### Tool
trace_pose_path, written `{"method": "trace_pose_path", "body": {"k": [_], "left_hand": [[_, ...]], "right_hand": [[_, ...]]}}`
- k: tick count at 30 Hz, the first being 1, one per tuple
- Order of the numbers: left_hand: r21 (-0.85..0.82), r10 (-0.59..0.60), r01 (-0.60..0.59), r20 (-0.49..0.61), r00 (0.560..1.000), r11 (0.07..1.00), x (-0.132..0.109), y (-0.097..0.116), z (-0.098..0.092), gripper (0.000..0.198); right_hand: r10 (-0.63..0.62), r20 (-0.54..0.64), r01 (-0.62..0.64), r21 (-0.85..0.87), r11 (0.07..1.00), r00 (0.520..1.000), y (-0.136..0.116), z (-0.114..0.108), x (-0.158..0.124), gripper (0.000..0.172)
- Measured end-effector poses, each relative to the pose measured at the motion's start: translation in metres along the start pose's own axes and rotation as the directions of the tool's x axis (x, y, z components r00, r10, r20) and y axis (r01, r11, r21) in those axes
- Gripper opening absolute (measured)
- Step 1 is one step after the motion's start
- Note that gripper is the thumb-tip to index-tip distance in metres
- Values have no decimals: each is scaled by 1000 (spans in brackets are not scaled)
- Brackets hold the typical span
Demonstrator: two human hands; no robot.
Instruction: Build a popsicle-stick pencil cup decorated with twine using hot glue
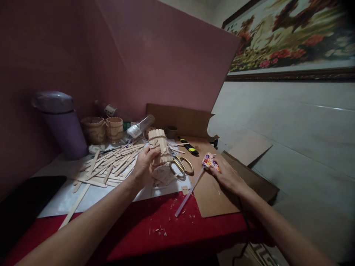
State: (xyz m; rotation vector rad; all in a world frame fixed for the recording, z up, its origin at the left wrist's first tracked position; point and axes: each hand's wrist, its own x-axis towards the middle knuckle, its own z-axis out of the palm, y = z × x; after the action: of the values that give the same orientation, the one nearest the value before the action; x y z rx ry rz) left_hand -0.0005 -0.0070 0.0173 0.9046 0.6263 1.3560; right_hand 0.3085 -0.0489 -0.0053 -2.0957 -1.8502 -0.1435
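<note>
Purple stands out first: taking the stick piece (pixel 163 147) as the middle of my dial, I find a tumbler (pixel 68 131) at 9 o'clock. Next to it, just above 9, are 2 tan cups (pixel 94 131) with wavy rims. Between 8 and 9, loose craft sticks (pixel 122 160) lie fanned over white paper (pixel 58 195), and a clear bottle (pixel 140 127) leans at 10.

At the centre, the left hand (pixel 144 166) is clamped on the stick piece, thumb across its near face, and holds it up tilted. Done, as far as I can tell: sticks are set side by side into a wall, with a twine band (pixel 158 136) near the top. Left, I judge: many sticks lie unattached, and I cannot tell whether the piece's far side is closed.

Scissors (pixel 182 169) rest at 4 o'clock, a utility knife (pixel 190 146) at 3. Just below 3, well apart from the piece, the right hand (pixel 226 175) is closed around a flower-patterned glue gun (pixel 209 162). A long glue stick (pixel 189 194) juts from it towards me, so I judge there is plenty to feed. Brown cardboard (pixel 219 199) lies at 4.
</note>
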Motion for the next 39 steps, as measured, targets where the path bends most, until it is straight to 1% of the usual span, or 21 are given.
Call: {"method": "trace_pose_path", "body": {"k": [2,3,4,5,6,7,9,10,11,13,15,18,20,22,24,26,27,28,30,33,39], "left_hand": [[-11,-9,9,5,1000,1000,-2,1,0,40],[-18,-11,12,13,1000,1000,-3,2,1,40],[-25,-14,14,25,1000,1000,-4,2,1,40],[-31,-16,17,40,999,999,-5,3,2,39],[-36,-18,20,55,998,999,-6,3,3,38],[-40,-21,24,69,997,999,-7,3,4,38],[-44,-28,32,87,996,999,-9,2,6,40],[-48,-26,30,94,995,998,-10,2,7,41],[-57,-19,24,100,995,998,-11,1,8,42],[-81,11,-2,113,994,997,-12,0,10,43],[-100,41,-29,126,991,995,-13,-2,10,43],[-96,53,-42,124,991,995,-12,-5,9,44],[-95,50,-39,114,992,995,-11,-6,7,44],[-99,41,-31,108,993,995,-11,-7,7,43],[-112,40,-29,92,995,993,-11,-6,7,39],[-129,45,-35,74,996,991,-12,-5,8,36],[-136,49,-40,67,997,990,-12,-5,8,35],[-140,53,-44,65,996,989,-13,-5,9,35],[-136,59,-50,65,996,989,-13,-4,9,34],[-128,75,-66,67,995,990,-12,-4,10,37],[-122,92,-86,44,995,989,-14,-2,14,43]], "right_hand": [[14,69,-7,-99,995,998,-11,-1,-1,42],[27,73,-16,-145,989,997,-19,-3,-3,39],[31,21,-27,-174,984,999,-30,-7,-5,35],[-6,-47,-1,-148,989,999,-43,-12,-8,31],[-80,-115,75,-52,996,990,-57,-17,-11,31],[-152,-176,171,99,980,973,-73,-21,-15,32],[-274,-200,333,391,858,941,-105,-27,-22,40],[-313,-208,376,475,796,927,-120,-28,-24,47],[-338,-222,404,522,751,915,-133,-28,-26,57],[-327,-275,427,551,717,904,-153,-23,-26,73],[-306,-307,431,558,709,901,-165,-16,-25,78],[-296,-352,456,580,675,888,-171,-6,-21,65],[-288,-412,491,570,659,865,-172,-2,-20,56],[-273,-508,542,515,664,817,-174,-1,-21,52],[-265,-610,595,435,676,747,-176,-2,-24,44],[-264,-680,626,361,691,684,-178,-7,-25,28],[-263,-698,628,334,703,666,-179,-9,-26,19],[-261,-707,623,314,717,658,-179,-11,-26,13],[-260,-701,602,295,742,664,-180,-14,-24,10],[-281,-670,585,281,761,687,-179,-16,-20,10],[-370,-625,596,194,779,687,-180,-19,-16,12]]}}
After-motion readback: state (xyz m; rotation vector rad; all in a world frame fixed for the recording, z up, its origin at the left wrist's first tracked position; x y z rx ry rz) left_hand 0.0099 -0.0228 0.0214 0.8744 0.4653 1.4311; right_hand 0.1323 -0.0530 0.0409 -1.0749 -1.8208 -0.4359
